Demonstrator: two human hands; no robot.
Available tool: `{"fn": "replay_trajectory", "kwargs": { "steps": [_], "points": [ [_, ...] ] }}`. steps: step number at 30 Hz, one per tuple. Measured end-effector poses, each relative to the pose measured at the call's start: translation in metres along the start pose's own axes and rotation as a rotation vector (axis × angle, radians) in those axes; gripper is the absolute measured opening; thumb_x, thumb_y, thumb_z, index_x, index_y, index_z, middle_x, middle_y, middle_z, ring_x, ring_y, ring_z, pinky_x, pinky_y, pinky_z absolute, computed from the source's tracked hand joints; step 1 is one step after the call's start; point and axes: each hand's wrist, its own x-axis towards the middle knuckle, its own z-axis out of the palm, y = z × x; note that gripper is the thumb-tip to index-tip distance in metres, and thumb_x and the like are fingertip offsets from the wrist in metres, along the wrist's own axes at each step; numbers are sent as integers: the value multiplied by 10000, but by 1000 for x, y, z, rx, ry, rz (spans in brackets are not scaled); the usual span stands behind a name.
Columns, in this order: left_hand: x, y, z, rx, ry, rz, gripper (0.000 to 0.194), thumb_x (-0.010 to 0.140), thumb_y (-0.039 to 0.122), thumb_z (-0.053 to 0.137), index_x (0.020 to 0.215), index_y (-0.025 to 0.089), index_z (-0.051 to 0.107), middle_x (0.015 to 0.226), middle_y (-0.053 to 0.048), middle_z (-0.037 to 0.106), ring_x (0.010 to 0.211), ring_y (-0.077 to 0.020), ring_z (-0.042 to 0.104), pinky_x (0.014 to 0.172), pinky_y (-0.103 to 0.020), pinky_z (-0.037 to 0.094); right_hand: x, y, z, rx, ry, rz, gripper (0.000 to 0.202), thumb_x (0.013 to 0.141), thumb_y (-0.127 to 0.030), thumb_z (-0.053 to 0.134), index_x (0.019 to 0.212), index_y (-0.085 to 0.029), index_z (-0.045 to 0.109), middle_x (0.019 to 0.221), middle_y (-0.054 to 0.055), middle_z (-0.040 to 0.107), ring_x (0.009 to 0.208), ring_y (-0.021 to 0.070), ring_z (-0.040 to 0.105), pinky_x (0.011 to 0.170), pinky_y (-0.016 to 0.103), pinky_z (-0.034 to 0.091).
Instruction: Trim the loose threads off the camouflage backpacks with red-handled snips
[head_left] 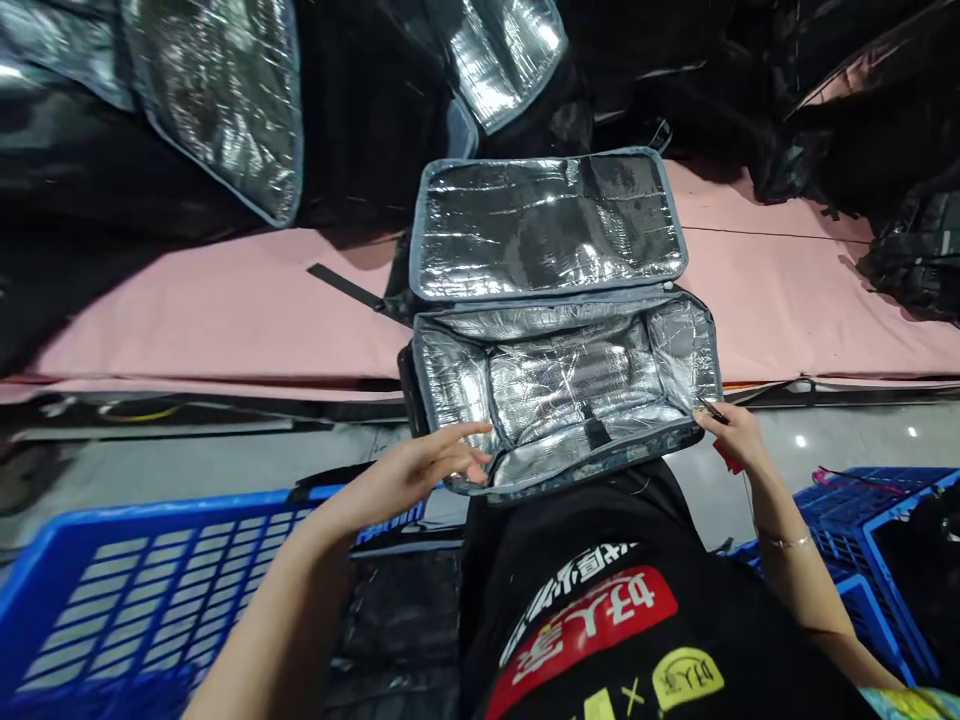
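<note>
An insulated bag (pixel 577 380) with silver foil lining lies open against my apron, its lid (pixel 547 228) folded back over the pink table cover. Inside, near the front wall, is a small dark strap (pixel 596 428). My left hand (pixel 435 465) is at the bag's front left corner, fingers apart and reaching over the rim, holding nothing. At the front right corner, my right hand (pixel 729 435) is closed on a small dark pointed tool (pixel 711 408), which looks like snips. Something red shows below that hand.
Pink cloth (pixel 225 310) covers the table. More black, foil-lined bags (pixel 225 100) are piled along its back. A blue crate (pixel 172 570) stands at my left, and blue crates (pixel 862 510) stand at my right.
</note>
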Motion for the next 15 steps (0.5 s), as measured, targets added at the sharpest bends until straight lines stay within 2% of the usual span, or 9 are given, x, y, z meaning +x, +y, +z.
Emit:
{"fn": "replay_trajectory", "kwargs": {
  "steps": [2,5,8,11,15],
  "points": [
    [3,6,1,-151,66,-80,647,622,550,660,1166,206,596,761,-86,715,906,-293,659,810,-396,510,-4,3,2,-18,-7,-30,361,780,-493,509,606,-185,583,454,-27,503,446,128,504,426,214,348],
    [10,18,12,-320,199,-166,672,533,593,713,1064,187,640,840,-114,715,800,-297,673,706,-404,545,-11,-2,0,-104,10,-121,314,800,-447,508,644,-196,613,552,-10,575,525,140,541,493,221,372],
    [26,38,25,-375,306,-71,581,573,601,692,961,168,675,907,-125,706,792,-268,669,702,-367,548,-18,-22,-5,-112,102,-211,230,802,-393,531,759,-205,656,675,11,643,594,145,566,554,224,395],
    [59,62,29,-515,363,20,505,632,587,661,864,139,682,867,-126,699,723,-218,656,662,-321,545,-18,-49,-5,59,187,-271,247,816,-385,522,767,-183,655,691,17,640,606,138,555,578,220,401],
    [114,88,23,-808,418,-46,476,696,535,628,809,74,664,809,-155,687,621,-174,626,558,-288,523,-6,-78,10,270,154,-264,317,825,-409,501,680,-169,650,641,8,615,627,145,551,583,225,397]
  ]
}}
